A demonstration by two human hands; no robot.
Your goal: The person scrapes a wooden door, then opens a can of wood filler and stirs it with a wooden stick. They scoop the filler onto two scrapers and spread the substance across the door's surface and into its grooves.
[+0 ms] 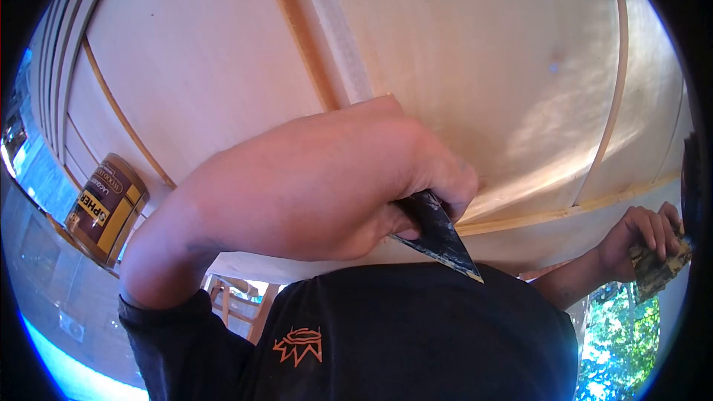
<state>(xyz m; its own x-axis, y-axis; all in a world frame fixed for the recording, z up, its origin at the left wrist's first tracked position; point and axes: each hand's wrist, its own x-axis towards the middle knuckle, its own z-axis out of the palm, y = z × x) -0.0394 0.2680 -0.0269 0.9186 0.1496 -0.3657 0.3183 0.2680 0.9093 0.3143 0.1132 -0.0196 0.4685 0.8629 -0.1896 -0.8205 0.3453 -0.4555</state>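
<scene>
My left hand [327, 178] reaches across the middle of the view, back of the hand showing, its thumb and fingers pinching a flat black scraper [443, 236]. Pale putty-like residue lines the scraper's lower edge, and its pointed corner sits in front of my black shirt. Off at the far right, my right hand [645, 236] grips a flat piece crusted with yellowish-brown putty [659, 269]. A pale wooden panel [475, 52] with raised strips spreads behind my left hand. Small light spots mark its surface.
A brown and yellow lacquer can [109, 208] stands at the left, near my left forearm. Wooden strips [301, 30] cross the panel. Slatted wooden furniture [241, 304] shows behind my body, with green foliage [620, 341] at the lower right.
</scene>
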